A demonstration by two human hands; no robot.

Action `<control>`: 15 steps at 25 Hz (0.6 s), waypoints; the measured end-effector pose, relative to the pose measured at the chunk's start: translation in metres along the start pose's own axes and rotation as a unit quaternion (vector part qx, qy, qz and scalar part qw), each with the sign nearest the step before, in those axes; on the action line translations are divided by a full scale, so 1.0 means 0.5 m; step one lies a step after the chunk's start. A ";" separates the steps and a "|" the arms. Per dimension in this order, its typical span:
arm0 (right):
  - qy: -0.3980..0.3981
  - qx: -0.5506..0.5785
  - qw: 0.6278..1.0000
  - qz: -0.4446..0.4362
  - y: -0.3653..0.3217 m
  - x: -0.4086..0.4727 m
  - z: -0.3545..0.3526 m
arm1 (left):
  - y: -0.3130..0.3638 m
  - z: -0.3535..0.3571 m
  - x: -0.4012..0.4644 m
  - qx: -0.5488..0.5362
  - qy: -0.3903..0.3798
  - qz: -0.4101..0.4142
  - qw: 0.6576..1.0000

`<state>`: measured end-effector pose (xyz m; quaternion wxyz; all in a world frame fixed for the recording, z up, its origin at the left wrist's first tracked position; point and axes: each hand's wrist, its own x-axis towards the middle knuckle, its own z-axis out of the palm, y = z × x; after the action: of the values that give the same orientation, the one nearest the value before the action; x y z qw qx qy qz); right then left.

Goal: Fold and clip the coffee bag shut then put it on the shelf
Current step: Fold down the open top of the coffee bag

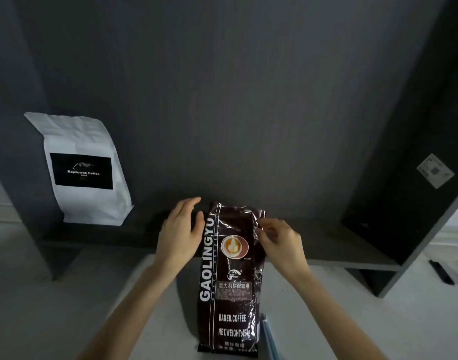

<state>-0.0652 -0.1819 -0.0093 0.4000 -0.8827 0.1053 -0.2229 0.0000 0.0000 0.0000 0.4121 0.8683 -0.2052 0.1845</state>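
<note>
I see the dark brown coffee bag [231,276] standing upright in front of me, its long axis running vertically, printed face toward the camera and its top edge up against the dark shelf [326,245]. Its base sits low on the pale surface [313,320]. My left hand [182,235] rests flat along the bag's upper left edge, fingers spread and straight, not closed on anything. My right hand [279,242] has its grip pinching the crinkled foil at the bag's upper right corner. Just beside the bag's lower right, a thin blue edge [268,339] shows; I cannot tell what it is. Well apart to the left, a white coffee pouch [79,167] stands on the shelf against the dark grey back panel [222,100]. A black pen-like object [442,272] lies at far right.
</note>
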 end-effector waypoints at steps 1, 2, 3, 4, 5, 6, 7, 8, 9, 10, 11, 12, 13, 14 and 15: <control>-0.001 0.010 1.000 0.014 0.006 -0.002 0.006 | -0.004 0.007 -0.004 -0.006 0.000 -0.010 1.000; 0.001 0.013 1.000 0.020 0.010 -0.005 0.010 | -0.009 0.015 -0.008 -0.015 0.010 -0.012 1.000; -0.006 0.011 1.000 0.026 0.018 -0.011 0.017 | -0.015 0.024 -0.016 -0.017 0.007 -0.015 1.000; -0.017 0.009 0.999 0.037 0.021 -0.020 0.024 | -0.018 0.032 -0.025 -0.019 -0.004 -0.020 1.000; -0.027 0.021 0.998 0.048 0.027 -0.024 0.032 | -0.024 0.039 -0.030 -0.026 -0.012 -0.026 0.999; -0.032 0.037 0.997 0.058 0.030 -0.030 0.037 | -0.030 0.045 -0.034 -0.034 -0.016 -0.034 0.999; -0.036 0.057 0.996 0.065 0.031 -0.033 0.039 | -0.034 0.048 -0.036 -0.042 -0.020 -0.040 0.998; -0.036 0.070 0.995 0.067 0.029 -0.035 0.041 | -0.035 0.048 -0.036 -0.048 -0.023 -0.046 0.998; -0.040 0.083 0.993 0.068 0.029 -0.038 0.043 | -0.039 0.051 -0.039 -0.053 -0.029 -0.051 0.997; -0.041 0.091 0.993 0.070 0.028 -0.039 0.045 | -0.041 0.053 -0.042 -0.055 -0.036 -0.055 0.996; -0.041 0.100 0.991 0.074 0.027 -0.041 0.046 | -0.042 0.054 -0.045 -0.059 -0.039 -0.058 0.996; -0.036 0.106 0.991 0.076 0.024 -0.044 0.047 | -0.040 0.054 -0.047 -0.063 -0.038 -0.058 0.996; -0.029 0.110 0.991 0.077 0.022 -0.046 0.047 | -0.039 0.052 -0.050 -0.070 -0.030 -0.055 0.996; -0.022 0.110 0.991 0.078 0.020 -0.049 0.047 | -0.035 0.050 -0.054 -0.077 -0.020 -0.051 0.996; -0.015 0.113 0.991 0.077 0.019 -0.052 0.047 | -0.032 0.047 -0.057 -0.084 -0.008 -0.047 0.995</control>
<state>-0.0769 -0.1634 -0.0380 0.5145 -0.8246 0.1407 -0.1885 -0.0125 -0.0038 -0.0380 0.4902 0.8407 -0.1822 0.1405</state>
